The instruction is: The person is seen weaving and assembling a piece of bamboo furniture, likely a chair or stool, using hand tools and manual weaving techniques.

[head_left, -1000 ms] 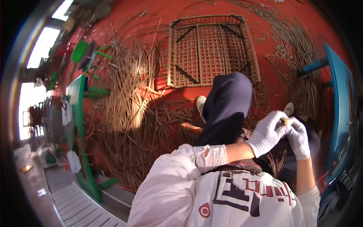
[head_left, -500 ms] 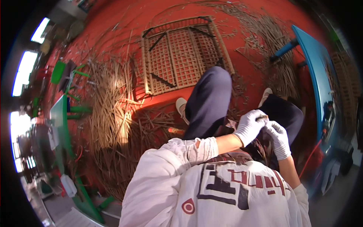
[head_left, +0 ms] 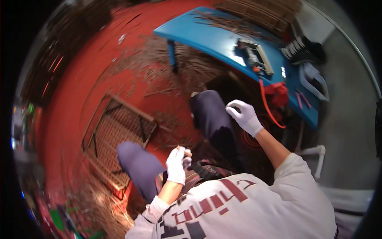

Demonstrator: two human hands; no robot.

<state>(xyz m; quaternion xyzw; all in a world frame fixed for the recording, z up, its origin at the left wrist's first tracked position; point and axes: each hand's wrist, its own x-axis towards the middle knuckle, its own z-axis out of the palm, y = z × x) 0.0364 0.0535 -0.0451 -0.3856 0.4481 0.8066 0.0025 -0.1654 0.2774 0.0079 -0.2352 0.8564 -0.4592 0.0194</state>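
1. Parted since half a second ago, the two hands are well apart: the right hand (head_left: 246, 119) has gone out toward the blue bench (head_left: 199, 32), and the view has swung that way too.
2. Left hand (head_left: 176, 165), gloved in white, is farther from the bench, near the lap, its fingers closed on a small tan piece (head_left: 188, 153).
3. Right hand, also gloved, is off the bench's near edge, thumb and fingers curled; I cannot tell whether they meet or grip anything.
4. On the bench lie a power tool (head_left: 251, 55) with an orange hose (head_left: 264, 97) dropping over the near edge, and brown strips (head_left: 234, 24) toward the far side.
5. Left of the bench, a woven frame (head_left: 115, 129) lies on the red floor (head_left: 71, 119).
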